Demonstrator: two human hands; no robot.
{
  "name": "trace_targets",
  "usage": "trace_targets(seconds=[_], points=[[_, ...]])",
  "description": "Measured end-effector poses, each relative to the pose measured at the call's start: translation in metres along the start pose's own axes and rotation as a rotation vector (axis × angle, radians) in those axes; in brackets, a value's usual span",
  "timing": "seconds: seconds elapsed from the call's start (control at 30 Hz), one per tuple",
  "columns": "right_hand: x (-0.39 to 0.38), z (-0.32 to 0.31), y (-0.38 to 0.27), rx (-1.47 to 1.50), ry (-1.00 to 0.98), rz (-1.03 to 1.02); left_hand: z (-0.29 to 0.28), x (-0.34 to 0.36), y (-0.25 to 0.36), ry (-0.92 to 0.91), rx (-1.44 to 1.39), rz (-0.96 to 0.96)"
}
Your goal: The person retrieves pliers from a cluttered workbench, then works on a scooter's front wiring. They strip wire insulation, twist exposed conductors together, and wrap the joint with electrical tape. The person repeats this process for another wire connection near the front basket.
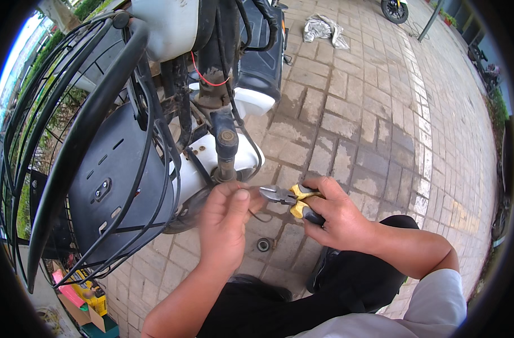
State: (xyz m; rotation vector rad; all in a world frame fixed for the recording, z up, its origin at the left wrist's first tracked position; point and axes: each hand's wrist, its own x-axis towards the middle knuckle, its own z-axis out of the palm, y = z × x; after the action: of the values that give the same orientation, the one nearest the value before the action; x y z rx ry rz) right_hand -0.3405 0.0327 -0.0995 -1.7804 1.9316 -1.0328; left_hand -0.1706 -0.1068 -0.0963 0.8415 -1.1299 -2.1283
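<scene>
clear to pass beyond pliers (pixel 288 199) and well right, over brick paving (pixel 352 121). blocked just left of pliers by left hand (pixel 226 217); farther left by wire basket (pixel 79 141); beyond-left by dark metal tube (pixel 226 147), white fender (pixel 189 176). barred just right by right hand (pixel 340 214), below by trousered leg (pixel 352 276).
</scene>
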Motion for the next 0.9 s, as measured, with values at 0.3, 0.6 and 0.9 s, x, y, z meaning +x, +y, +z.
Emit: trace_targets(seconds=[0.3, 0.6, 0.9], points=[[0.0031, 0.0046, -0.0064, -0.1, 0.0, 0.007, -0.0012, -0.001, -0.003, -0.038, -0.024, -0.009], [0.0064, 0.0068, -0.0091, -0.091, 0.007, 0.007, -0.0012, -0.002, -0.0019, -0.053, -0.148, -0.044], [0.0059, 0.0043, -0.0087, -0.121, -0.008, -0.005, -0.0011, -0.0034, 0.0005, -0.033, -0.162, -0.092]])
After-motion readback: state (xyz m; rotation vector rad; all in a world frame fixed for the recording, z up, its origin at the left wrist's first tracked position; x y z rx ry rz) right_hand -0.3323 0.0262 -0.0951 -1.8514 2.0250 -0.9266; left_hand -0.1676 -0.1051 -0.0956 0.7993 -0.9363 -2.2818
